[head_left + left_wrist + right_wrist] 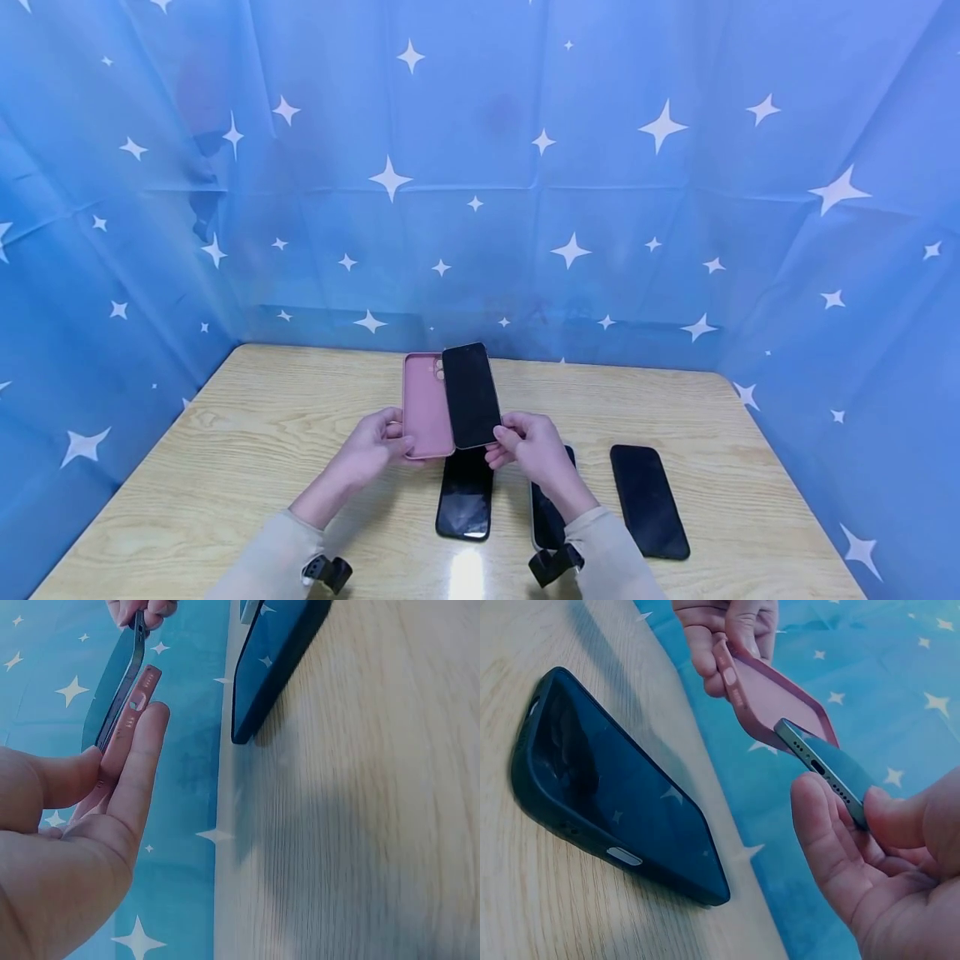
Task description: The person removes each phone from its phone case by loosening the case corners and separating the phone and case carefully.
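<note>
My left hand [375,443] pinches a pink phone case [425,408] near its lower left corner, thumb on the inner side; the case's hollow side faces me. My right hand [531,446] holds a black-screened smartphone [471,396] by its lower right corner, between thumb and fingers. The phone is tilted and overlaps the right part of the case, whose camera cutout shows beside the phone's upper left edge. In the right wrist view the bottom edge of the phone [819,766], with its charging port, stands at the rim of the pink case [780,701].
Below the held things a phone in a dark case [465,500] lies on the wooden table [285,433]. Another phone [547,517] lies partly under my right forearm, and a further dark phone [649,502] to its right. A blue star-patterned curtain [480,225] surrounds the table.
</note>
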`<state>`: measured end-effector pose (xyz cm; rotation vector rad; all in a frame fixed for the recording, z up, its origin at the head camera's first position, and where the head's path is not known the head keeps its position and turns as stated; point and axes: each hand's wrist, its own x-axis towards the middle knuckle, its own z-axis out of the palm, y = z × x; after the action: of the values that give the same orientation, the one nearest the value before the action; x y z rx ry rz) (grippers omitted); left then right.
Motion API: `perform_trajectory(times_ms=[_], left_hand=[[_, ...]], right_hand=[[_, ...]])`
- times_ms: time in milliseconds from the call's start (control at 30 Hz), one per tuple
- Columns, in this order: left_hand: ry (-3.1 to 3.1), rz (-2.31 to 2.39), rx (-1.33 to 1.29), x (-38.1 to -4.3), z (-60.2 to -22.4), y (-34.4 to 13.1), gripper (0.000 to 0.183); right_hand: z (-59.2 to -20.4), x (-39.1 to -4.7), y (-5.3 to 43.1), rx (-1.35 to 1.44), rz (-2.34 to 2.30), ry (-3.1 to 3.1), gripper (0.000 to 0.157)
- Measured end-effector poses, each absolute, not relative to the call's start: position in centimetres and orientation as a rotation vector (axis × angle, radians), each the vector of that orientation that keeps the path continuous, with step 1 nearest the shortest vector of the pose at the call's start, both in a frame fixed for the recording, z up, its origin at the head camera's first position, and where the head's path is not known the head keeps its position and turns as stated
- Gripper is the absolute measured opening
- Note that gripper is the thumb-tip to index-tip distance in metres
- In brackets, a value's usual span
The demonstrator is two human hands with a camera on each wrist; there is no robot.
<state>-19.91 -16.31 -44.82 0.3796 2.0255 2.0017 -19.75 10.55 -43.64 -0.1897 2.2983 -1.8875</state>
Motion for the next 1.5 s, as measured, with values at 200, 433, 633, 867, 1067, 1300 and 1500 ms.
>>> perform_trajectory(times_ms=[200, 433, 633, 867, 1067, 1300, 1500], left_hand=[[2.038, 1.987, 0.379, -19.7, -44.8, -17.2, 0.032], [2.081, 1.952, 0.334, -19.4, -44.7, -18.0, 0.035], [2.111, 1.919, 0.325, -19.0, -45.0, -18.9, 0.034], [2.097, 1.918, 0.335, -18.6, -45.7, -19.8, 0.037], [2.121, 1.894, 0.337, -17.9, -45.9, -20.3, 0.040], [2.109, 1.893, 0.334, -17.4, -46.2, -21.0, 0.039], [2.095, 1.894, 0.345, -17.1, -46.7, -21.4, 0.039]], right_hand=[[-43.4, -19.9, 10.7, -0.204, -1.908, 2.298, 0.016], [-43.3, -20.2, 10.7, -0.176, -1.911, 2.322, 0.017], [-43.2, -20.5, 10.7, -0.176, -1.898, 2.335, 0.016], [-42.6, -20.4, 10.7, -0.183, -1.894, 2.340, 0.017], [-42.3, -20.6, 10.8, -0.187, -1.892, 2.334, 0.017], [-42.2, -21.0, 10.8, -0.143, -1.872, 2.339, 0.017], [-42.2, -21.2, 10.6, -0.114, -1.874, 2.350, 0.016]])
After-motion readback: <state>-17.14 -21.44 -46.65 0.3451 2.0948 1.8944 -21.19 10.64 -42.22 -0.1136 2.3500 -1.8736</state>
